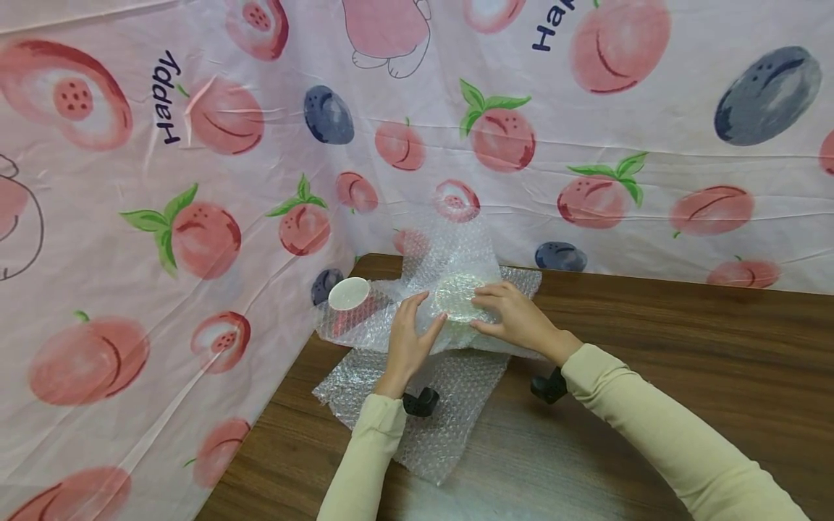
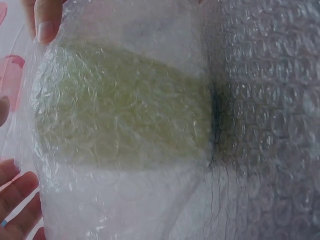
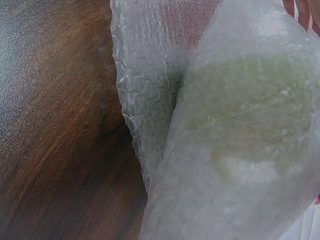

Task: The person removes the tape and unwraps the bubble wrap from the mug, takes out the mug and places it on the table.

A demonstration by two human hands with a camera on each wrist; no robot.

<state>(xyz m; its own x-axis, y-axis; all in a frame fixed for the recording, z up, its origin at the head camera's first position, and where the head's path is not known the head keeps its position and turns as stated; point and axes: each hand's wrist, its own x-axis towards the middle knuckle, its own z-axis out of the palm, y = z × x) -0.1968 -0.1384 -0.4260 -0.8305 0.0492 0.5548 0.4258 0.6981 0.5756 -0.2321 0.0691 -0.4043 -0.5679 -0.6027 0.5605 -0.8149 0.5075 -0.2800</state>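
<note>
A pale yellow-green cup-like object (image 1: 459,298) stands on the table under a sheet of bubble wrap (image 1: 449,246). In the left wrist view its tapered side shows blurred through the wrap (image 2: 125,110); the right wrist view shows it covered too. On its left is my left hand (image 1: 407,340), thumb and fingers spread apart. My right hand (image 1: 515,312) reaches in from the right, its fingertips touching the wrap near the round top. Neither hand is closed around the object. A fingertip (image 2: 46,31) rests on the wrap in the left wrist view.
A red cup (image 1: 352,320) with a white round top stands left of the hands, partly under the wrap. Another bubble wrap sheet (image 1: 449,420) lies in front on the brown wooden table (image 1: 684,347). Fruit-print cloth (image 1: 417,108) hangs behind and at left.
</note>
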